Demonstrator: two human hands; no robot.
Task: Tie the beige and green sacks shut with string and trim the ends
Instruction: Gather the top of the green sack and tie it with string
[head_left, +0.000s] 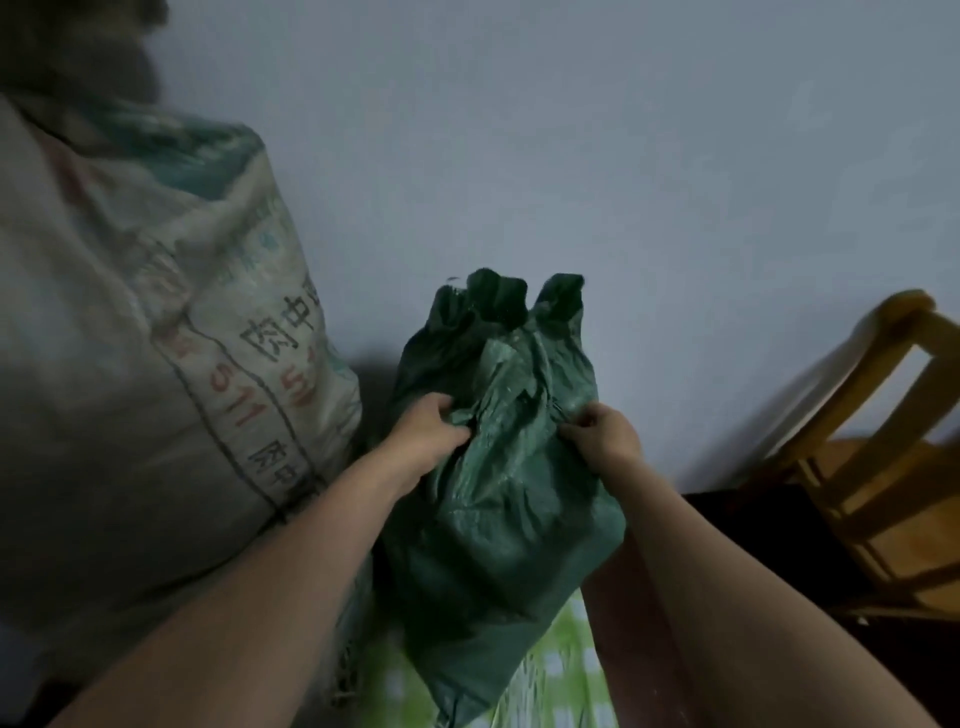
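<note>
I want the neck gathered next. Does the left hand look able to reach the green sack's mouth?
Probably yes. The left hand grips the green sack below its mouth, with nothing between them; the beige sack stands off to the side.

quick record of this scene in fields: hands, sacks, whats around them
left hand: grips the cloth of the green sack on its left side
right hand: pinches the same sack's cloth on its right side
green sack: upright between the forearms, top crumpled, not tied
beige sack: larger, printed, to the left of the green one
string: none in view
surroundings: pale wall behind, wooden chair at right
</note>
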